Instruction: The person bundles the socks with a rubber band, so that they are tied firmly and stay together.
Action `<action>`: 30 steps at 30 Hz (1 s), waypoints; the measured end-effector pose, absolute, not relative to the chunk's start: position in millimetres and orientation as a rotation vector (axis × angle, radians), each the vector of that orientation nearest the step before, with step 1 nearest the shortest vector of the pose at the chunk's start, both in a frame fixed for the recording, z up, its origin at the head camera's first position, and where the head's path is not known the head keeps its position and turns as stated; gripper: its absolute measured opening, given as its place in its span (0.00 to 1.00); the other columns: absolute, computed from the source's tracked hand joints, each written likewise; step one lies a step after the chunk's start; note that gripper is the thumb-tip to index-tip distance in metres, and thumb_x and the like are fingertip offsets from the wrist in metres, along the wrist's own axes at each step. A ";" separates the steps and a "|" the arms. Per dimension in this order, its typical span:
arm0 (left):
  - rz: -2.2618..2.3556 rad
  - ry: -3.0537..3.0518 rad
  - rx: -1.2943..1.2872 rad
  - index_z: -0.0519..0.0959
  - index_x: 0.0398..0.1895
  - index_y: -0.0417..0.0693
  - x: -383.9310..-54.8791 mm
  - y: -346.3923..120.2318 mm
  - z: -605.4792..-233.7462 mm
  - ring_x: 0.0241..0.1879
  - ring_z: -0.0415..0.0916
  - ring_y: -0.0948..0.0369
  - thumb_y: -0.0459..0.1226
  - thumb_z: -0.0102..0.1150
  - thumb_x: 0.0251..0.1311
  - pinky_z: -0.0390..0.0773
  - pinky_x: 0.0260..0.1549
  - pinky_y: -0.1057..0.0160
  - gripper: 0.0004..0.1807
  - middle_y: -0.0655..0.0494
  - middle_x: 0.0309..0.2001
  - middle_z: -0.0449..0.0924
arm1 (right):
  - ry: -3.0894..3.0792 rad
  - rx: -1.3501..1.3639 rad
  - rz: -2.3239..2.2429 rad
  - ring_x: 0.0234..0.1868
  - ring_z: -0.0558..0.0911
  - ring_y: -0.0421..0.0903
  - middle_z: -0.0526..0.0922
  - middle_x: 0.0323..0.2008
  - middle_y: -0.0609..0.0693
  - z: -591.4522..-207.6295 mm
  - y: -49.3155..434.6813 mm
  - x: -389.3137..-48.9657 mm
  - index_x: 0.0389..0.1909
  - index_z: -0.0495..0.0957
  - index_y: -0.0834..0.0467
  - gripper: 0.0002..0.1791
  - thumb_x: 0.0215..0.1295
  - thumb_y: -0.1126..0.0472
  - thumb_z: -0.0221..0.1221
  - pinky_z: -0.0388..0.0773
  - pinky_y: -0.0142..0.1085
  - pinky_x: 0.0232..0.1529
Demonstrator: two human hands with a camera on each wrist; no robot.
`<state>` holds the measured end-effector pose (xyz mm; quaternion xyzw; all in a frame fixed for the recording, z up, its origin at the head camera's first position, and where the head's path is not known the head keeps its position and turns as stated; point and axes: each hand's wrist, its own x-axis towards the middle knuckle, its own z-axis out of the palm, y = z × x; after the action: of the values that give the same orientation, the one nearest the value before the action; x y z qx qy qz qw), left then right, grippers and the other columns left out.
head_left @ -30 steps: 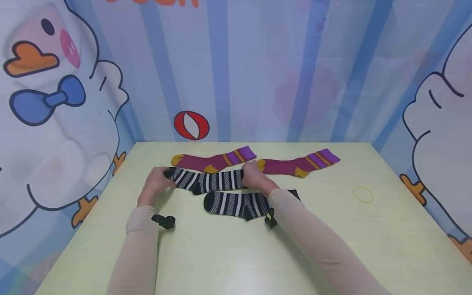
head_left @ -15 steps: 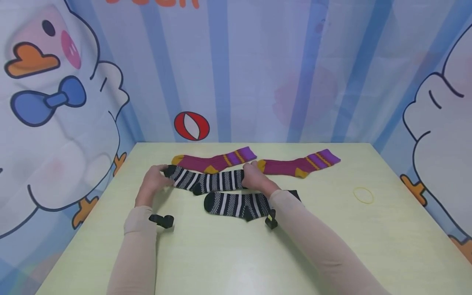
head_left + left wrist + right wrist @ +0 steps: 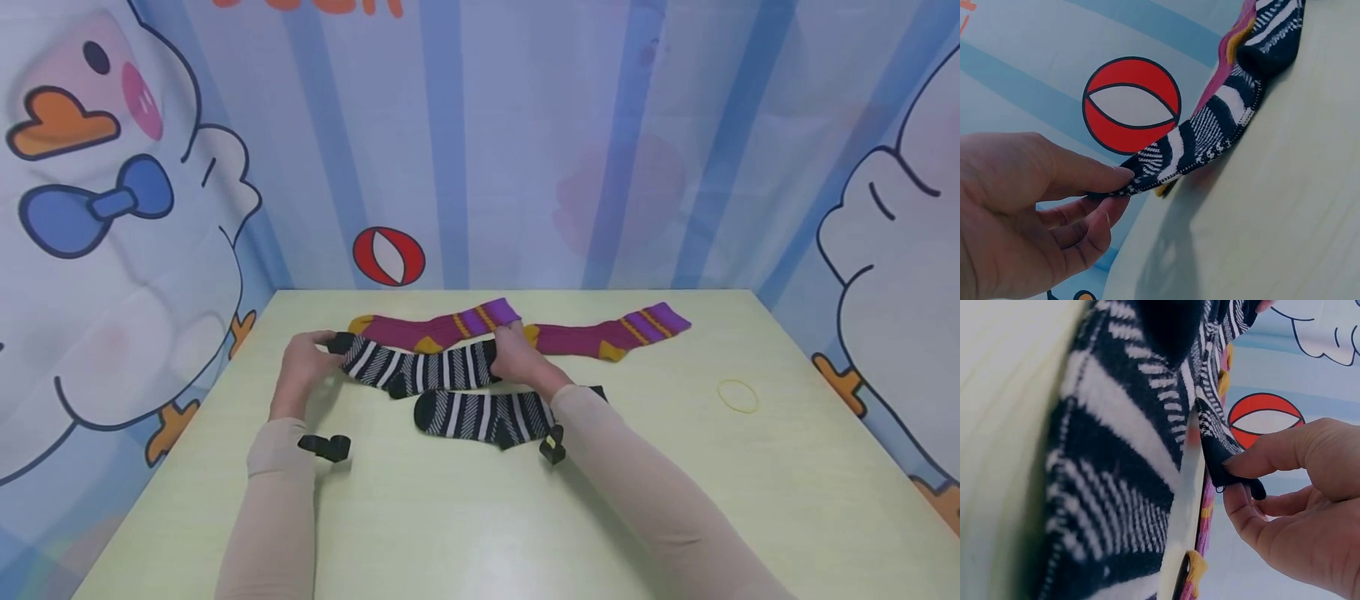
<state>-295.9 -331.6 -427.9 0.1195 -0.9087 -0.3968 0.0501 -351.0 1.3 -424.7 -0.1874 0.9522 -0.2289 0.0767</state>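
Observation:
A black-and-white striped sock (image 3: 438, 371) stretches between both hands in the head view. My left hand (image 3: 303, 367) pinches its dark toe end between thumb and fingers; the left wrist view shows that end of the sock (image 3: 1204, 134) lifted off the table, with a shadow below. My right hand (image 3: 521, 358) pinches the dark cuff, seen also in the right wrist view beside the hand (image 3: 1304, 487). A second striped sock (image 3: 480, 415) lies nearer, partly under the right forearm. Behind are two maroon socks with yellow and purple parts, one left (image 3: 405, 332) and one right (image 3: 577, 339).
A thin yellow ring (image 3: 738, 396) lies on the right of the pale table (image 3: 420, 533). A printed cloth backdrop (image 3: 510, 150) stands along the back and both sides. Black wrist straps with cameras (image 3: 326, 447) sit at the sleeves.
My left hand has moved a little left and farther from me, drawing the sock's toe with it. The right hand has hardly moved. The other socks lie as before.

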 end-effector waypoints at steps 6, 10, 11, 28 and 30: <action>-1.215 -2.754 0.352 0.67 0.69 0.30 -294.2 -331.0 -422.2 0.71 0.56 0.37 0.31 0.62 0.62 0.57 0.68 0.42 0.32 0.30 0.69 0.63 | 2.742 -0.508 -0.937 0.47 0.73 0.55 0.53 0.70 0.69 -423.7 5.6 -347.4 0.74 0.60 0.61 0.41 0.58 0.79 0.57 0.69 0.35 0.26; -1.208 -2.752 0.353 0.67 0.69 0.31 -293.1 -328.9 -417.4 0.71 0.55 0.38 0.31 0.62 0.63 0.57 0.68 0.42 0.32 0.31 0.69 0.63 | 2.726 -0.586 -0.971 0.46 0.72 0.53 0.61 0.66 0.67 -420.5 12.0 -345.7 0.64 0.71 0.60 0.32 0.57 0.80 0.57 0.67 0.34 0.27; -1.211 -2.752 0.351 0.67 0.70 0.32 -292.7 -328.4 -415.7 0.71 0.55 0.38 0.32 0.62 0.63 0.58 0.68 0.41 0.32 0.32 0.70 0.63 | 2.718 -0.611 -0.976 0.46 0.72 0.53 0.64 0.64 0.66 -419.4 14.1 -345.5 0.61 0.73 0.61 0.29 0.57 0.80 0.56 0.67 0.34 0.28; -1.298 -2.798 0.309 0.66 0.72 0.38 -293.6 -318.9 -406.5 0.68 0.61 0.39 0.34 0.62 0.64 0.65 0.64 0.41 0.33 0.33 0.72 0.60 | 2.670 -0.616 -1.178 0.38 0.73 0.51 0.79 0.54 0.60 -406.5 50.2 -344.6 0.55 0.80 0.65 0.22 0.59 0.77 0.55 0.69 0.36 0.31; -1.310 -2.810 0.281 0.67 0.72 0.39 -293.6 -316.3 -405.2 0.67 0.63 0.39 0.35 0.64 0.64 0.65 0.63 0.41 0.34 0.33 0.72 0.60 | 2.653 -0.621 -1.201 0.37 0.72 0.50 0.79 0.51 0.60 -403.9 56.6 -342.7 0.56 0.80 0.65 0.22 0.60 0.76 0.56 0.69 0.36 0.31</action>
<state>-293.6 -316.3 -405.2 0.0902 -0.9026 -0.4207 0.0143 -342.7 56.6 -403.9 -0.2079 0.8880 -0.4020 0.0820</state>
